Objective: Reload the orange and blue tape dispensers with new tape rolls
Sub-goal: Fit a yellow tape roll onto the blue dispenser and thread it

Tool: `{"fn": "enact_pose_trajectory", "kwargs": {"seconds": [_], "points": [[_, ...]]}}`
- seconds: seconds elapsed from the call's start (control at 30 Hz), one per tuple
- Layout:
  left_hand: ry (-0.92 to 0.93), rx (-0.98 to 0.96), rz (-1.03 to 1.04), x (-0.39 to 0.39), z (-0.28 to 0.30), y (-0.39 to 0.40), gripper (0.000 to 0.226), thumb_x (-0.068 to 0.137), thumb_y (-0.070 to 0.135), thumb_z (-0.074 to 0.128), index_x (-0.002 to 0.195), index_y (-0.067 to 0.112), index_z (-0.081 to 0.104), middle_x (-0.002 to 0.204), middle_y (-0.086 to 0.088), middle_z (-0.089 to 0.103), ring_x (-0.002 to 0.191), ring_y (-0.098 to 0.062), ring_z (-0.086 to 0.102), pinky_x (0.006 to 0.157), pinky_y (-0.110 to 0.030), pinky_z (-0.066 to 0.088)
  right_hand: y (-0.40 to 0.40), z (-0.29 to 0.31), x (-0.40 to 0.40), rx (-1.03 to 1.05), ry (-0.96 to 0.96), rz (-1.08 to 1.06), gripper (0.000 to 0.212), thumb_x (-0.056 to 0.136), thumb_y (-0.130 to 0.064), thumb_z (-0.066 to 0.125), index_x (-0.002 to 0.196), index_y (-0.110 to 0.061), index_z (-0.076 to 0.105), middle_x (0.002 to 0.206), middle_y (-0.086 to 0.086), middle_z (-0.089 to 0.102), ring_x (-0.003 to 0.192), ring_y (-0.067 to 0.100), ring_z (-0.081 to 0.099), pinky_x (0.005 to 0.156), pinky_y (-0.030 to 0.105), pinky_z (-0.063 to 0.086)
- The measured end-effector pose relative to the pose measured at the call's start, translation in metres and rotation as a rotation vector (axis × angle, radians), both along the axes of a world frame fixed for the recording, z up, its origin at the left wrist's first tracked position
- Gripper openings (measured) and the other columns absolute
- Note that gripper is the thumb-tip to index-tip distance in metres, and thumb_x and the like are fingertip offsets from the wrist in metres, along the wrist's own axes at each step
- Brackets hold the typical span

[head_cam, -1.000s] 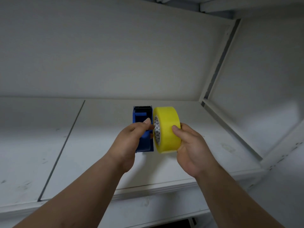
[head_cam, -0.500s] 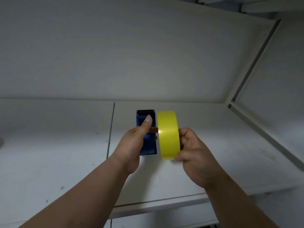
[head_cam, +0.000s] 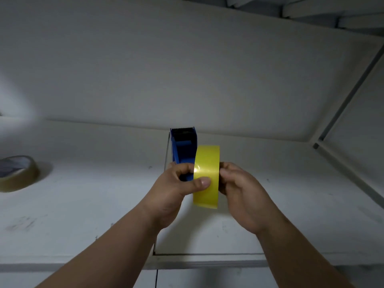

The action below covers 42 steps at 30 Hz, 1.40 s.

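A blue tape dispenser (head_cam: 184,146) with a toothed cutter at its far end is held above the white shelf (head_cam: 104,215). A yellow tape roll (head_cam: 206,163) stands on edge just right of it, touching its side. My left hand (head_cam: 176,190) curls round the dispenser's near end, its thumb pressed on the roll's outer face. My right hand (head_cam: 239,190) grips the roll from the right side. No orange dispenser is in view.
A nearly used clear tape roll (head_cam: 16,173) lies flat on the shelf at the far left. The white back wall (head_cam: 187,69) rises behind; a slanted side panel and frame (head_cam: 342,104) close off the right. A seam (head_cam: 154,246) splits the shelf.
My left thumb has come across onto the yellow roll's face. The view has swung left, bringing the clear roll into sight at the left edge.
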<state>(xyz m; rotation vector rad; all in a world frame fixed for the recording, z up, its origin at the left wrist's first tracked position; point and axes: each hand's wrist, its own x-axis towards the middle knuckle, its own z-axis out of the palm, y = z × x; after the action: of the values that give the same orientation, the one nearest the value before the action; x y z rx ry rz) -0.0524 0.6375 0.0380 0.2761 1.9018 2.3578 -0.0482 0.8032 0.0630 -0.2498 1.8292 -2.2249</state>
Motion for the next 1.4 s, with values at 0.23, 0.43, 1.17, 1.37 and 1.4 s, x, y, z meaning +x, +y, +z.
{"fn": "enact_pose_trajectory", "kwargs": {"seconds": [0.23,0.43,1.17,1.37,1.4], "points": [[0.047,-0.156,-0.011,0.017,0.008,0.008,0.039,0.054,0.038,0.085,0.087,0.018,0.077,0.124,-0.024,0.048,0.107,-0.035,0.061,0.082,-0.029,0.053,0.004,0.008,0.001,0.012,-0.160,-0.075,0.047,0.093,-0.048,0.044,0.122,-0.016,0.061,0.111,0.008,0.072,0.105,0.024,0.067,0.101,0.044,0.044],[0.068,-0.149,0.012,0.034,0.004,0.012,0.033,0.058,0.027,0.085,0.088,0.017,0.077,0.116,-0.012,0.047,0.100,-0.021,0.063,0.077,-0.021,0.054,0.010,0.007,0.017,0.029,-0.105,-0.056,0.042,0.095,-0.039,0.046,0.120,-0.010,0.062,0.112,0.013,0.071,0.104,0.028,0.067,0.092,0.040,0.050],[0.012,-0.010,0.063,0.058,0.001,-0.163,0.027,0.077,0.031,0.074,0.085,0.005,0.070,0.094,-0.020,0.070,0.081,-0.023,0.067,0.074,-0.031,0.049,-0.160,-0.006,0.052,0.078,0.057,-0.009,0.033,0.076,-0.021,0.065,0.108,-0.011,0.065,0.102,0.006,0.073,0.093,0.017,0.068,0.072,0.025,0.053],[0.039,-0.036,0.109,0.069,-0.004,-0.210,0.032,0.072,0.026,0.075,0.097,0.006,0.073,0.119,-0.028,0.059,0.100,-0.035,0.066,0.075,-0.027,0.052,-0.214,-0.011,0.064,0.026,0.043,-0.051,0.045,0.073,-0.027,0.067,0.113,-0.007,0.060,0.104,0.008,0.072,0.094,0.020,0.068,0.072,0.027,0.054],[0.031,-0.001,0.123,0.070,-0.003,-0.216,0.034,0.071,0.024,0.076,0.101,0.009,0.070,0.117,-0.023,0.063,0.096,-0.031,0.067,0.072,-0.025,0.053,-0.220,-0.010,0.065,0.014,0.047,-0.049,0.048,0.072,-0.027,0.067,0.114,-0.006,0.059,0.105,0.009,0.072,0.095,0.021,0.068,0.072,0.028,0.054]]}}
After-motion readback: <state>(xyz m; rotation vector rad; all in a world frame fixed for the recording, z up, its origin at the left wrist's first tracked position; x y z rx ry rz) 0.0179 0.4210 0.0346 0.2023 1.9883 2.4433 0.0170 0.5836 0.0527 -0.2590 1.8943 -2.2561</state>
